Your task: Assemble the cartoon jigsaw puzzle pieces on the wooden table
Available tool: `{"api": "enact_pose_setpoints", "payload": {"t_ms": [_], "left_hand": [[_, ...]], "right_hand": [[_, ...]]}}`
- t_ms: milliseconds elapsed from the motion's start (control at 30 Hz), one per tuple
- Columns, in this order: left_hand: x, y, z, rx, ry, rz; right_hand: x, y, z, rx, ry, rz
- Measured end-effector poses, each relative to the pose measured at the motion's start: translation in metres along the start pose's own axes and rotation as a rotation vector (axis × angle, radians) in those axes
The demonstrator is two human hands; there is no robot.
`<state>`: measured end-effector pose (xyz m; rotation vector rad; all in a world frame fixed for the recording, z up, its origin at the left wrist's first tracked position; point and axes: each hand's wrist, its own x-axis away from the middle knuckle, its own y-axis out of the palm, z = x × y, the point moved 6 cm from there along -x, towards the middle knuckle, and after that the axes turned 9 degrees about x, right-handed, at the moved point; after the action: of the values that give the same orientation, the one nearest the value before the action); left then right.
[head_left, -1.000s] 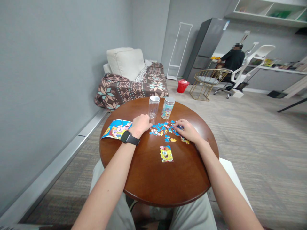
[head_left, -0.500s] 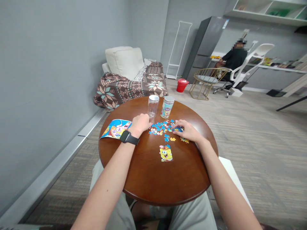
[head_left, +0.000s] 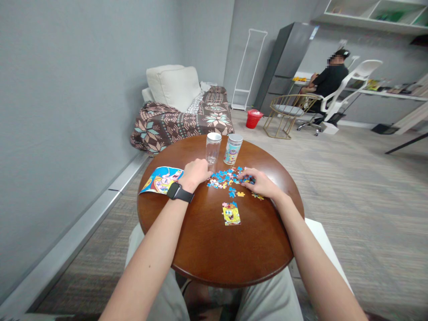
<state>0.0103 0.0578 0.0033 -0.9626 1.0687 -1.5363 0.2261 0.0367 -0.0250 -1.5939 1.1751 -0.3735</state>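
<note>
Loose jigsaw pieces, mostly blue and white, lie in a flat pile on the round brown table. My right hand rests over the pile's right side, fingers apart and touching pieces, with none visibly gripped. At the pile's left edge, my left hand is curled with its knuckles up; whatever it may hold is hidden. Nearer me lies a small joined jigsaw section with a yellow cartoon face. Between it and the pile are a blue piece and a yellow piece. A picture sheet lies beside my left wrist.
Behind the pile stand a clear jar with a white lid and a printed jar. Past the table are a covered sofa, a red bin and a gold wire chair. A person sits farther back.
My right fingers have shifted slightly left over the pieces. My left hand has stayed put. The person in the background has sat up and turned their head.
</note>
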Motion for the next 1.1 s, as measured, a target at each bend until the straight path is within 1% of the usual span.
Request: {"api": "enact_pose_setpoints", "payload": {"t_ms": [300, 500, 700, 900, 1100], "left_hand": [[-0.0007, 0.0001, -0.0003, 0.005, 0.012, 0.006], [0.0004, -0.0006, 0.0012, 0.007, 0.006, -0.007], [0.0007, -0.0011, 0.0007, 0.005, 0.003, -0.003], [-0.001, 0.0005, -0.0001, 0.0, 0.023, 0.015], [0.0005, -0.001, 0.0005, 0.004, 0.002, 0.0]], "right_hand": [[0.0002, -0.0002, -0.0013, -0.042, 0.028, -0.011], [0.0006, 0.0027, -0.001, -0.043, 0.059, -0.077], [0.001, -0.001, 0.0018, -0.008, 0.014, 0.002], [0.0011, -0.0005, 0.0041, -0.03, 0.031, 0.0], [-0.0005, -0.0018, 0.0031, -0.071, 0.061, 0.0]]}}
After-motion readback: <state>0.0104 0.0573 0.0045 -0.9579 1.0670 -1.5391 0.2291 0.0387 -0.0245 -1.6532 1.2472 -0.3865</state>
